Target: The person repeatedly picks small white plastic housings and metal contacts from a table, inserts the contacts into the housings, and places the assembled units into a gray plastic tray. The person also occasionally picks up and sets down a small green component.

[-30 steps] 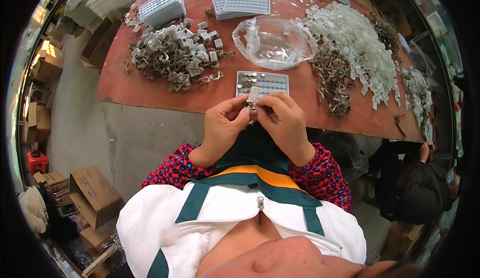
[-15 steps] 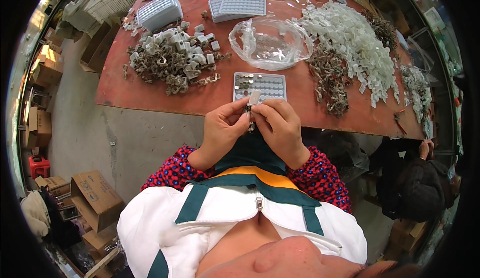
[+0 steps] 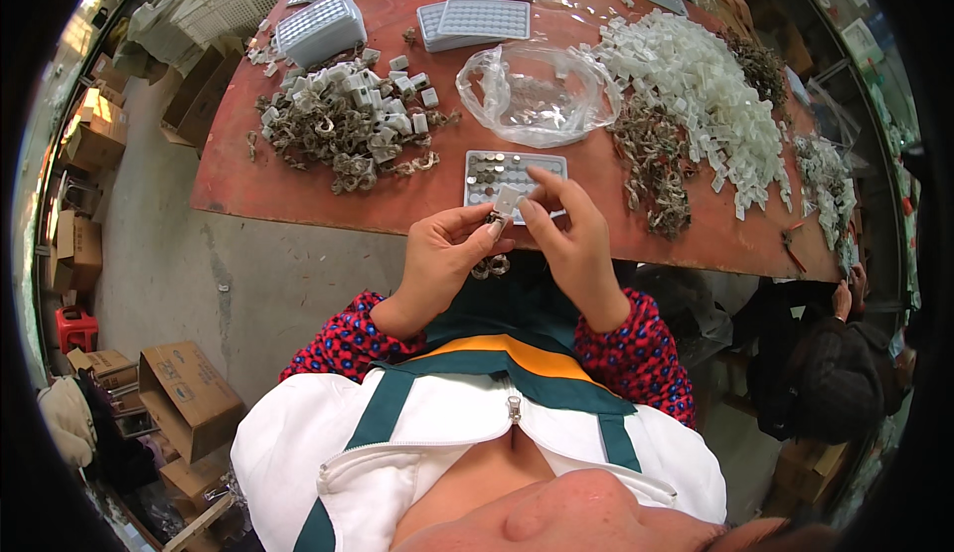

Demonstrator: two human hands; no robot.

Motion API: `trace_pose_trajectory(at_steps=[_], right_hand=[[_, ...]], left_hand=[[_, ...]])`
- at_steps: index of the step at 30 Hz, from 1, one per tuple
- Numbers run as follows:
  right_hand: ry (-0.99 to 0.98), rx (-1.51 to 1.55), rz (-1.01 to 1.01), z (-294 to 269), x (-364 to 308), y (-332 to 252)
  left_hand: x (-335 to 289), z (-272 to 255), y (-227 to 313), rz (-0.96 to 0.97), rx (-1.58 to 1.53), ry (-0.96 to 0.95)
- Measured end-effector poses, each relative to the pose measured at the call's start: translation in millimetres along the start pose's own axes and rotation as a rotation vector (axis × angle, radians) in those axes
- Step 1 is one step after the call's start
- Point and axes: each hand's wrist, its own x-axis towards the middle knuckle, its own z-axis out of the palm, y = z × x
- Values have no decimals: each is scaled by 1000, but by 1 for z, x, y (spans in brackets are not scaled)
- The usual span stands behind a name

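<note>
One white piece [image 3: 507, 200] sits in the left hand [image 3: 445, 254], pinched between thumb and forefinger, with a grey-brown cord [image 3: 491, 267] dangling below those fingertips. The right hand [image 3: 576, 244] holds nothing visible; its thumb and forefinger stand apart just right of the piece, though whether the thumb touches it cannot be told. The work looks partway: in the tray [image 3: 549, 162] beyond both hands, silver discs [image 3: 487, 166] fill sockets mainly at the left, and many others show none. The heap of corded white pieces [image 3: 388, 95], ahead and left of the left hand, appears done; the larger heap of translucent pieces [image 3: 696, 105], ahead and right of the right hand, appears left. The held piece's long axis runs away from the body, its far end leaning slightly rightward, its corded end toward the left fingertips.
</note>
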Motion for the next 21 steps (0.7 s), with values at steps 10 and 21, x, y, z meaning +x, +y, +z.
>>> trace_pose_trajectory(at_steps=[10,21], right_hand=[[-12,-404,-378,-4,3,-10],[-191,-480,-618,-16,-8,-31]], left_hand=[[0,11,3,62,83,-42],[-11,5,-6,346,223,-46]])
